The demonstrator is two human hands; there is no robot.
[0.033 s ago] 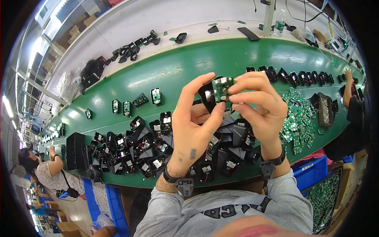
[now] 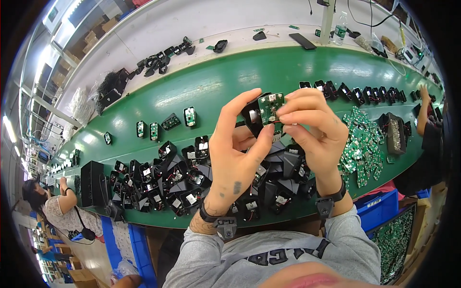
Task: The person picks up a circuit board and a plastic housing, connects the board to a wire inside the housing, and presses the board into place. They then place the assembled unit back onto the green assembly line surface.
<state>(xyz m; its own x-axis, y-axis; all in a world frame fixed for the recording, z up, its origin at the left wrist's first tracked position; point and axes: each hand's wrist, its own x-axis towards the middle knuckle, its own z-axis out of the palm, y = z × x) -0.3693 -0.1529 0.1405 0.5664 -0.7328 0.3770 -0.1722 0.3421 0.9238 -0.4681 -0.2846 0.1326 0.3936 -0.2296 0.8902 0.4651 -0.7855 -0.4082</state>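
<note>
My left hand (image 2: 237,146) is closed round a small black plastic housing (image 2: 249,103), raised above the bench. A green circuit board (image 2: 271,108) sits tilted at the housing's open side, with the left thumb against its lower edge. Inside, beside the board, shows a round silvery part (image 2: 254,115). My right hand (image 2: 317,129) is pinched at the board's right edge. Between its thumb and forefinger shows a small white plug (image 2: 294,125), partly hidden, with a bit of red wire near it. Below my hands lies a pile of open black housings (image 2: 177,175) with wires and white parts.
Loose green circuit boards (image 2: 361,149) are heaped to the right, next to a black bin (image 2: 396,134). Housings with boards (image 2: 190,116) stand left on the green bench (image 2: 230,79); more line the far right (image 2: 357,95). A large black box (image 2: 92,185) stands left. Other people work at both ends.
My right hand has shifted very slightly leftward at the board's edge. The housing and my left hand look almost unmoved.
</note>
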